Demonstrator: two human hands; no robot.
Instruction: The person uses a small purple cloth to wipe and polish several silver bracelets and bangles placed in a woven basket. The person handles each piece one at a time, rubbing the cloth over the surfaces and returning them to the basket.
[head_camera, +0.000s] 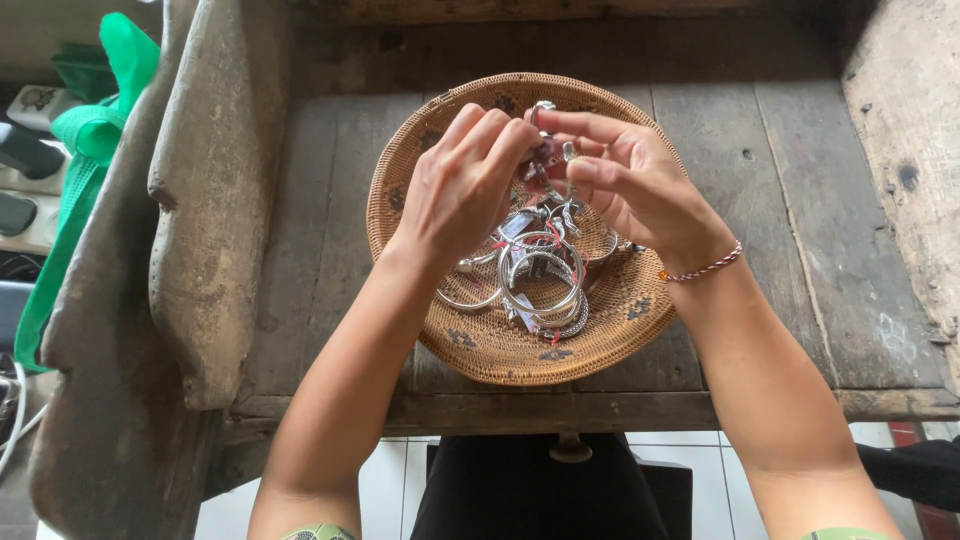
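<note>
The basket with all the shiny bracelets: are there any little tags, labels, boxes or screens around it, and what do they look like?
Small tags: in the woven basket, among the silver bangles under both hands; pale, little rectangles on red strings.
Dark flat devices: far left edge, on a white surface; black, rounded, possibly screens, too cropped to tell.
Green bag: upper left, bright green, soft; no label visible.
No signs or boxes in view.

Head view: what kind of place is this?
Probably a small jewellery stall or craft workshop. A woven basket of silver bangles sits on a worn wooden table; both the left hand and right hand handle a small silver piece.
</note>
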